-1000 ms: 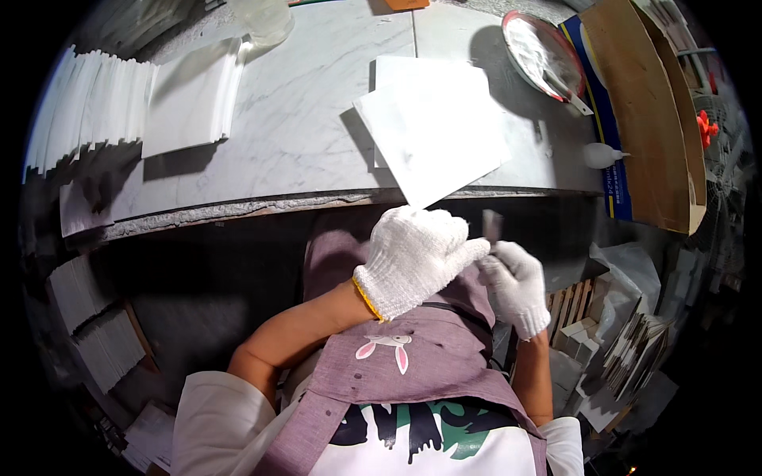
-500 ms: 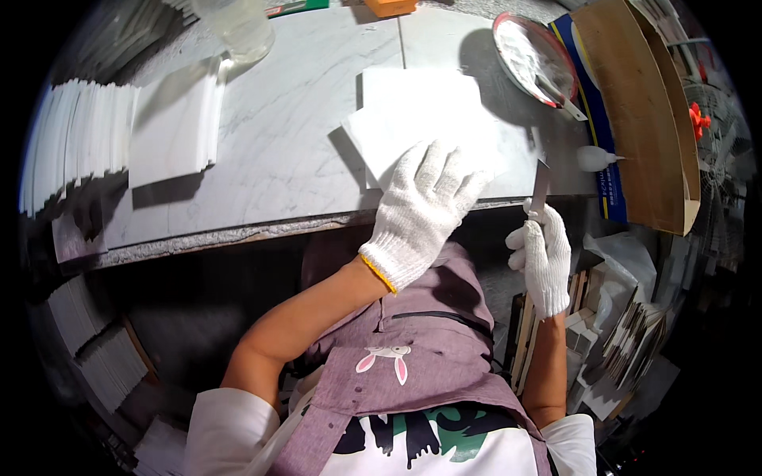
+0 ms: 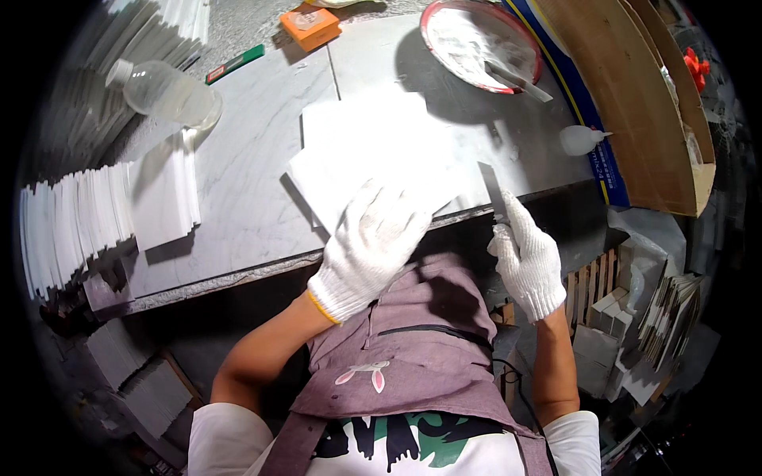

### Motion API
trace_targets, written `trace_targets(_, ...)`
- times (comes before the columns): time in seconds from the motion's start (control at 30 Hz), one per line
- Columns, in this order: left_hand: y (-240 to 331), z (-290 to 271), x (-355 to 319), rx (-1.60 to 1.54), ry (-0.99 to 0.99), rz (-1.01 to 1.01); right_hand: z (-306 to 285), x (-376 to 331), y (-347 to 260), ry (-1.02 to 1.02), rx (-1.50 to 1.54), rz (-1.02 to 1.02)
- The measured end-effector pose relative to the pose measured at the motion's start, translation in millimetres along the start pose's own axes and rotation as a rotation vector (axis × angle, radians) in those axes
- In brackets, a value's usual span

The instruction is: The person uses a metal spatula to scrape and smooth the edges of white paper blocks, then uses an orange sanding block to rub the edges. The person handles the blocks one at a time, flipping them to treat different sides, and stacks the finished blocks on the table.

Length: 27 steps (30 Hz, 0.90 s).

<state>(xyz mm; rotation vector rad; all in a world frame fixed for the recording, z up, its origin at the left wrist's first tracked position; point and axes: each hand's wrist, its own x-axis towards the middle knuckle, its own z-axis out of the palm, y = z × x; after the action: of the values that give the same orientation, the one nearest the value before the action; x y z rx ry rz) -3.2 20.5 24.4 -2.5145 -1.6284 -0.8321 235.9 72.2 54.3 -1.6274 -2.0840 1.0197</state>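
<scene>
White square sheets or thin tiles [image 3: 361, 131] lie loosely stacked near the front edge of the pale marbled worktop [image 3: 246, 182]; the glare washes out their surfaces. My left hand [image 3: 373, 238], in a white knit glove, rests open on their near corner with its fingers stretched out. Also gloved, my right hand [image 3: 530, 266] is closed around a narrow flat metal knife [image 3: 491, 189]. Its blade points up and slightly left, just over the table edge and to the right of the stack. The fingers hide its handle.
Upright white slabs [image 3: 75, 218] stand in a row at left, near a clear bottle [image 3: 171, 97]. A red-rimmed bowl [image 3: 533, 57] of white powder or paste holds a spatula [image 3: 520, 82]. Beside a cardboard box [image 3: 635, 111] lies a small white squeeze bulb [image 3: 582, 140]. An orange box [image 3: 311, 28] sits behind.
The whole view has turned, so the worktop appears shifted left. The knife now leans farther left, and my right hand sits closer to the stack. My left hand stays on the white pieces.
</scene>
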Motion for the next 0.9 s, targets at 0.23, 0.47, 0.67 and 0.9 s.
trace_targets(0.23,-5,-6,-1,-0.101,-0.058,0.037,1,3,-8,-0.083,-0.117,-0.097)
trace_targets(0.47,-7,-2,-4,-0.080,-0.065,0.059,6,17,-8,-0.068,-0.180,-0.256)
trace_targets(0.67,-8,-3,-3,-0.089,-0.078,0.051,2,23,-16,-0.157,-0.267,-0.257)
trace_targets(0.9,-6,-4,-3,-0.141,-0.081,0.015,1,23,-19,-0.162,-0.265,-0.278)
